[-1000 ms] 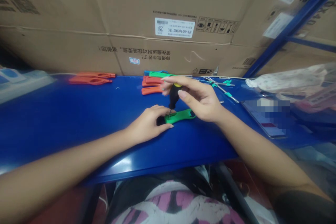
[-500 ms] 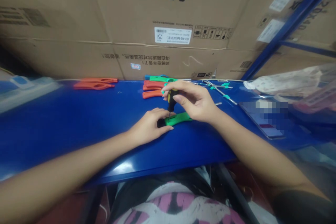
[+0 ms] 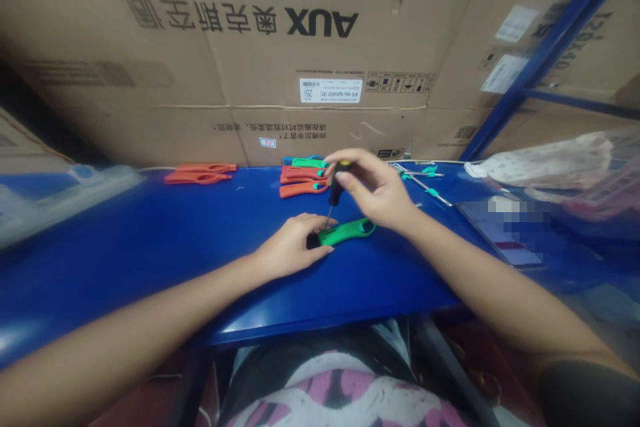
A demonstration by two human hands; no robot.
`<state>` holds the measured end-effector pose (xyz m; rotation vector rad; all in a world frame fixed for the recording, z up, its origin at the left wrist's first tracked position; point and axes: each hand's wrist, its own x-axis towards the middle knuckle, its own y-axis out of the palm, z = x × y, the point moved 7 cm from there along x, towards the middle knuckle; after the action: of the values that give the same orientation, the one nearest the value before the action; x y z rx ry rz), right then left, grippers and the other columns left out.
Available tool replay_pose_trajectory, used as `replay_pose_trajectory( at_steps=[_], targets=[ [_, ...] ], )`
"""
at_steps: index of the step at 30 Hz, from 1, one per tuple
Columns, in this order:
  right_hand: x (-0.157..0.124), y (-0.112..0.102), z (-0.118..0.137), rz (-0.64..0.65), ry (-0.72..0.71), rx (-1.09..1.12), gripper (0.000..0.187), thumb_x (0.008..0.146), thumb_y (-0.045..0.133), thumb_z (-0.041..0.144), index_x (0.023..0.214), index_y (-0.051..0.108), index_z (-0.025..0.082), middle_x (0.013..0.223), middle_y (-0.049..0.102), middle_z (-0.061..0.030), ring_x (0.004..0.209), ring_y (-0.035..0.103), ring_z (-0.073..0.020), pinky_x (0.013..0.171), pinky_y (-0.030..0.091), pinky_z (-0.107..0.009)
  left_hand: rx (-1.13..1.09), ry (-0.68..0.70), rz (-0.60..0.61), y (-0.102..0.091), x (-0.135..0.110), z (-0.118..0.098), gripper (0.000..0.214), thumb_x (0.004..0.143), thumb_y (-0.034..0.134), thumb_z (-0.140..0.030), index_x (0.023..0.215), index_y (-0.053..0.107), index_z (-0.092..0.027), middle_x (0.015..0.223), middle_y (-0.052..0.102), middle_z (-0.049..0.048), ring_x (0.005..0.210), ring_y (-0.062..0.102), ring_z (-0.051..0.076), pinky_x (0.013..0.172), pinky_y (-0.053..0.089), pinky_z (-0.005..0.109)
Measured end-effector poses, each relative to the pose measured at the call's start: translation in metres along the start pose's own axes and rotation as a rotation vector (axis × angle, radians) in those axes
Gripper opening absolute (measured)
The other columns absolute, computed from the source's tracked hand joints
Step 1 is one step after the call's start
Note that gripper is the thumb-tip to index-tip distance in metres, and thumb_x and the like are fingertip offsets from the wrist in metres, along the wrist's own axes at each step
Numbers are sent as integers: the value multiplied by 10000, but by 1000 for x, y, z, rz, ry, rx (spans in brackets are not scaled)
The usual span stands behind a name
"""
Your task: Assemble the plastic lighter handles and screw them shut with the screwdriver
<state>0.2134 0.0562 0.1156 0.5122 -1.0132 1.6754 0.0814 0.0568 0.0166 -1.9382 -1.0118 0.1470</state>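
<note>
Raised slightly since half a second ago, the right hand (image 3: pixel 377 187) now leaves visible the ring end of the green handle (image 3: pixel 347 232), which it covered before. Its fingers and thumb are closed around a black and yellow screwdriver (image 3: pixel 336 193), whose thin shaft leans and goes down to the left part of the green handle; whether the tip touches, I cannot tell. The left hand (image 3: pixel 293 243) stays clamped on the dark left end of this handle, which lies near the middle of the worktop (image 3: pixel 150 267), between its back and front edges. Along the back edge, orange handles (image 3: pixel 200 177) lie to the left, a pile of coloured handles (image 3: pixel 303 175) lies near the middle, and metal rods (image 3: pixel 433 193) lie to the right. A phone (image 3: pixel 483 227) is near the right edge.
</note>
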Motion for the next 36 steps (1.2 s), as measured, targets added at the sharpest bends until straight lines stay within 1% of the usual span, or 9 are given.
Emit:
replay_pose_trajectory(
  at_steps=[4, 7, 11, 16, 19, 22, 28, 33, 36],
  targets=[
    [5, -65, -9, -248, 19, -390, 221, 957, 603, 351, 1124, 654, 215, 1025, 678, -37, 759, 613, -136, 722, 529, -277, 138, -2, 75, -8, -3, -5, 456, 807, 681, -178, 1261, 649, -149, 1126, 694, 110, 1053, 658, 259, 945, 542, 396],
    [0, -101, -26, -202, 38, -812, 221, 916, 632, 371, 1062, 662, 209, 990, 668, -60, 718, 568, -173, 744, 506, -328, 237, -27, 140, -12, -5, -3, 367, 850, 651, -214, 1211, 680, -153, 1111, 667, 120, 1027, 658, 268, 916, 544, 391],
    [-18, -134, -68, -127, 275, -1003, 138, 898, 600, 300, 979, 616, 190, 969, 658, -103, 817, 602, -231, 829, 500, -367, 270, -77, 192, -18, -5, 6, 233, 885, 655, -275, 1087, 725, -181, 1047, 662, 103, 906, 678, 241, 814, 546, 340],
    [-34, -138, -96, 26, 572, -983, 148, 869, 557, 217, 994, 619, 168, 1086, 664, -138, 1000, 644, -255, 930, 497, -373, 271, -101, 194, -37, 2, 18, 247, 861, 651, -295, 1066, 733, -184, 1015, 686, 97, 871, 680, 239, 785, 538, 329],
    [-46, -134, -111, 167, 759, -916, 305, 859, 545, 193, 1152, 623, 163, 1133, 687, -122, 758, 685, -188, 736, 545, -326, 291, -96, 189, -56, 8, 28, 288, 860, 625, -352, 1074, 737, -194, 1026, 701, 92, 895, 676, 238, 828, 536, 339],
    [-60, -127, -128, 343, 867, -876, 378, 811, 607, 169, 1184, 660, 195, 1001, 738, -72, 631, 663, -159, 629, 520, -286, 359, -116, 163, -78, 17, 40, 364, 874, 574, -418, 1105, 732, -186, 1055, 699, 104, 923, 675, 247, 852, 531, 349],
    [-74, -122, -151, 492, 951, -970, 396, 806, 640, 211, 1200, 677, 207, 1069, 739, -104, 894, 696, -240, 707, 499, -299, 521, -245, 37, -110, 46, 66, 480, 896, 520, -464, 1199, 709, -144, 1148, 704, 143, 1010, 669, 279, 915, 515, 365],
    [-73, -119, -152, 464, 958, -1059, 426, 891, 582, 285, 1311, 612, 220, 1332, 648, -127, 1153, 636, -294, 822, 507, -338, 538, -277, -18, -114, 78, 88, 429, 893, 531, -398, 1188, 714, -146, 1155, 731, 124, 1013, 679, 254, 908, 512, 319],
    [-73, -119, -154, 440, 948, -1083, 415, 914, 564, 298, 1321, 602, 223, 1372, 620, -130, 1184, 618, -314, 867, 512, -380, 542, -284, -39, -112, 97, 104, 389, 889, 534, -348, 1152, 726, -134, 1090, 753, 126, 1008, 686, 265, 901, 515, 328]
  ],
)
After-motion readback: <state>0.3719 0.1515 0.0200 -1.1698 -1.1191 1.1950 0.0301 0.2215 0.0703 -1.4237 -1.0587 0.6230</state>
